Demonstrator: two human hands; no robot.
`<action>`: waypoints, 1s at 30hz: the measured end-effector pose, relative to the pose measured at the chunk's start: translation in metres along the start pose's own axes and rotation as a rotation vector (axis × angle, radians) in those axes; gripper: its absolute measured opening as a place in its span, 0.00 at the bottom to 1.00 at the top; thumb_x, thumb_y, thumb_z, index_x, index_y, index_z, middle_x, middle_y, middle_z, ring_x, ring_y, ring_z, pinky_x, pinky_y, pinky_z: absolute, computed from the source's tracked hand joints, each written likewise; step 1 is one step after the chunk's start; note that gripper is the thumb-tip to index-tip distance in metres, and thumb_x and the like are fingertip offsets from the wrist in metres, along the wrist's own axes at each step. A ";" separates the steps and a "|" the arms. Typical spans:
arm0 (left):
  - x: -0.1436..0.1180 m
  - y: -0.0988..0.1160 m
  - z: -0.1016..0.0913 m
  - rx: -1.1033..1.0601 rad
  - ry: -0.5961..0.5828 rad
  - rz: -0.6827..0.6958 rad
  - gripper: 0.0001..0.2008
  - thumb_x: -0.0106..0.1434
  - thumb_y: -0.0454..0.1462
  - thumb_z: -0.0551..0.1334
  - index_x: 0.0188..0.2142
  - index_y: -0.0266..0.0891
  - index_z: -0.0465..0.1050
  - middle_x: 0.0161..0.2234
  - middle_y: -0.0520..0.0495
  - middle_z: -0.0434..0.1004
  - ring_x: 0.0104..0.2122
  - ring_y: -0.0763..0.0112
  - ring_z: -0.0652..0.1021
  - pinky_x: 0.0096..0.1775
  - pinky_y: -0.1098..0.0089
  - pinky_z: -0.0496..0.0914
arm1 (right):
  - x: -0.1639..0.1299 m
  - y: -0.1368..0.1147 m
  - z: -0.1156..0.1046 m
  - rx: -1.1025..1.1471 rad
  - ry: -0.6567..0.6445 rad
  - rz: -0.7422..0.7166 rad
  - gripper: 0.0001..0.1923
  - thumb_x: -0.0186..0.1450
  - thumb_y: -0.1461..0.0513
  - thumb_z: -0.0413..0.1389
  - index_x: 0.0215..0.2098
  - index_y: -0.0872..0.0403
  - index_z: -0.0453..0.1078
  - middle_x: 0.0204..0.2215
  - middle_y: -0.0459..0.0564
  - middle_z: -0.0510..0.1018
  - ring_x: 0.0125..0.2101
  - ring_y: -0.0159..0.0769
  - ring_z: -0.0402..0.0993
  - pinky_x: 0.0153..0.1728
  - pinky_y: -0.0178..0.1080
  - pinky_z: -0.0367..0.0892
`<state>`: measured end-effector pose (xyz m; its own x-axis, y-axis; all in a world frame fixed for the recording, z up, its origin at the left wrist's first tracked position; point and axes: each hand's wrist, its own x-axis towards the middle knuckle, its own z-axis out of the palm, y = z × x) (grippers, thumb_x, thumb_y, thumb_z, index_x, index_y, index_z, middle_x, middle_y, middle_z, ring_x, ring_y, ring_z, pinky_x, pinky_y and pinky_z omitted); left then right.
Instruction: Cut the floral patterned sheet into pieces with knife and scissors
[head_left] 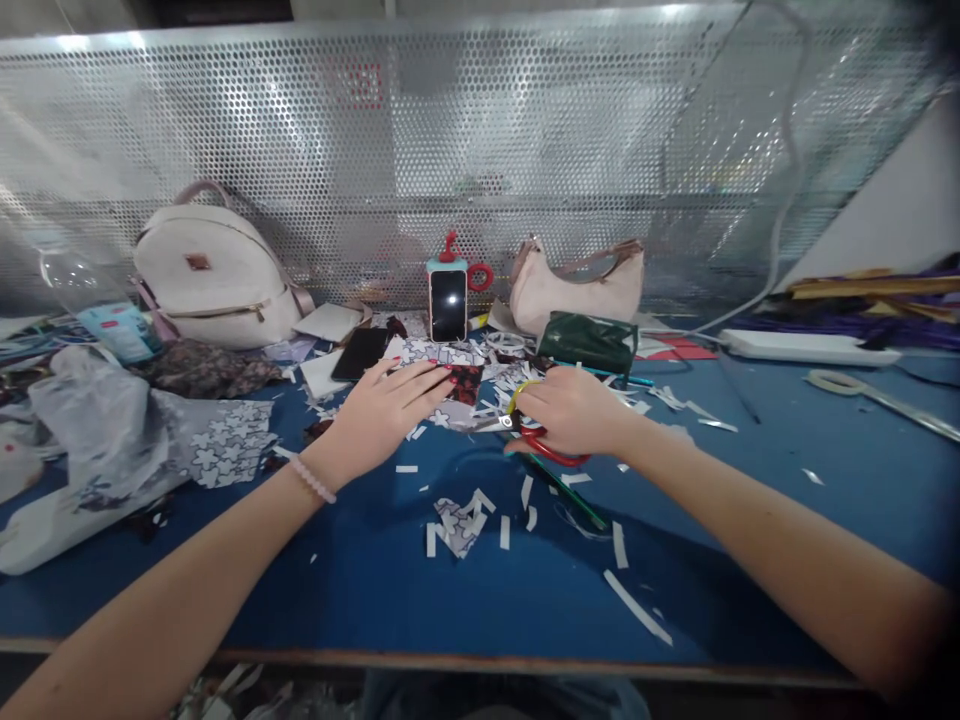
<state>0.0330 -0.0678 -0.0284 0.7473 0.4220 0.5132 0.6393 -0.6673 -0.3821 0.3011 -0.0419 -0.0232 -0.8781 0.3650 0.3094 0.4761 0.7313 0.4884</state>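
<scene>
The surface (750, 480) is covered in matt blue felt-like cloth, strewn with white paper strips (634, 605). The scissors (536, 440) have glossy red plastic handles and metal blades. Behind stands a shiny perforated metal screen (525, 150); the backpack (214, 275) looks like smooth pale leather.

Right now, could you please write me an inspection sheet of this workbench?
Surface: blue table top, strewn with white paper offcuts.
Job's things: patterned sheet lying flat; red-handled scissors at its right edge.
Clutter: white backpack, beige handbag, upright phone, dark green pouch, plastic bag, second pair of scissors.
Hands: left hand pressed flat on the sheet; right hand closed around the scissors' handles.
Cables: grey cable running down to a white power strip.
Surroundings: perforated metal screen behind the table.
</scene>
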 end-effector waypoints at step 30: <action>0.006 0.052 0.019 -0.620 0.152 -0.488 0.27 0.66 0.30 0.45 0.63 0.39 0.42 0.63 0.39 0.48 0.62 0.62 0.53 0.59 0.56 0.57 | 0.000 -0.015 0.013 0.785 0.145 0.538 0.25 0.59 0.41 0.44 0.20 0.52 0.54 0.15 0.41 0.56 0.18 0.29 0.52 0.20 0.33 0.49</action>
<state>0.0744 -0.0878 -0.0598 0.3481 0.6955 0.6285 0.6368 -0.6675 0.3859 0.2930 -0.0446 -0.0412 -0.5120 0.7275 0.4567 0.5992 0.6834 -0.4170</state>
